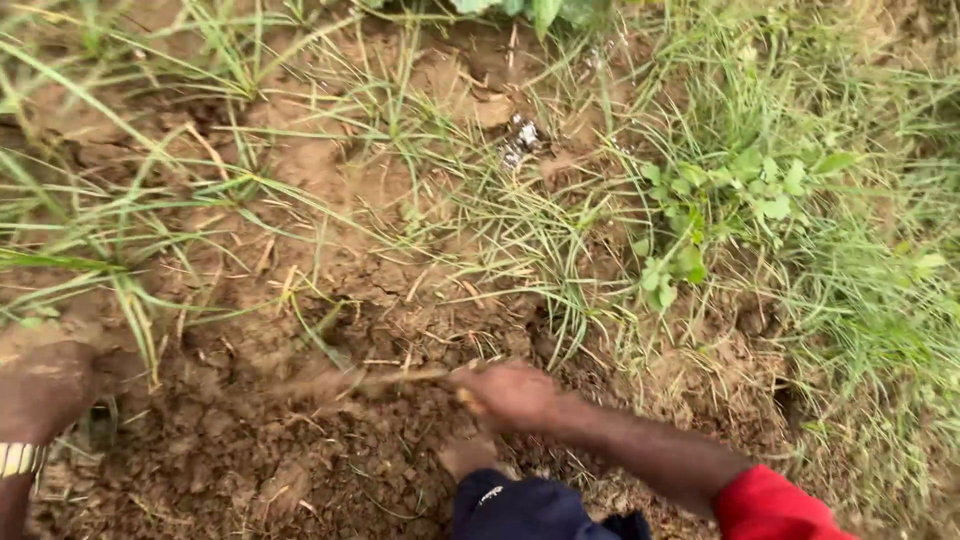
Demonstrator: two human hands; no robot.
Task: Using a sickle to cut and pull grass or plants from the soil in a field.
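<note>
My right hand (510,393) is closed around a thin wooden stick or tool handle (390,379) that points left, low over loose brown soil (300,440); the handle's far end is blurred. My arm has a red sleeve (765,505). My left hand (45,385) is at the left edge, dirt-covered, resting on or near the soil, with a striped band at the wrist (20,458). I cannot tell whether it holds anything. My knee in dark blue cloth (520,508) shows at the bottom, with a bare foot (465,455) beside it.
Long green grass blades (110,230) trail across the left. A clump of broad-leaved weeds (720,200) and dense grass (870,280) fill the right. A small shiny scrap (520,140) lies in the soil at the top middle.
</note>
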